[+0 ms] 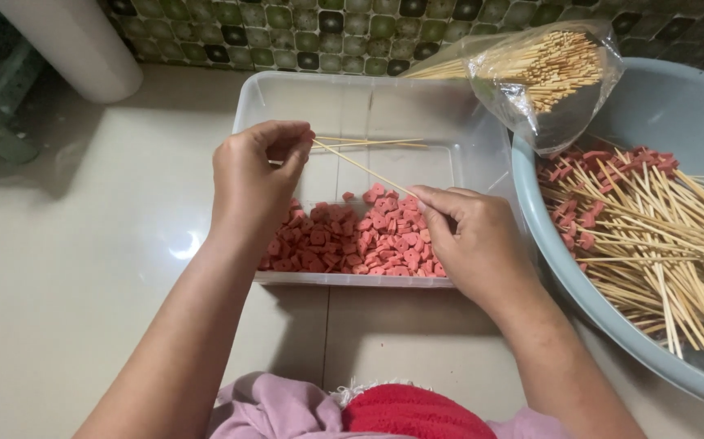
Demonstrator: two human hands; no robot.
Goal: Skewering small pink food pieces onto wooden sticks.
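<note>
Head view: both hands work over a clear plastic tub (368,97) on a pale tiled floor.
Left hand (254,175): pinched shut on the far end of a thin bamboo skewer (360,167).
Right hand (470,236): closed around the skewer's near end, just above the red pieces (352,240) heaped in the tub's near half.
Risk, skewer: it looks thin enough to snap or slip if bent between the two grips.
Risk, fingers: a pointed tip may prick the right palm.
Risk, bag of skewers (547,69): it leans on the rim of the grey basin (547,244) and may tip over.

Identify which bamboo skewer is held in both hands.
The bare skewer stretched between left hand and right hand above the clear tub; two others lie loose inside the tub.
</note>
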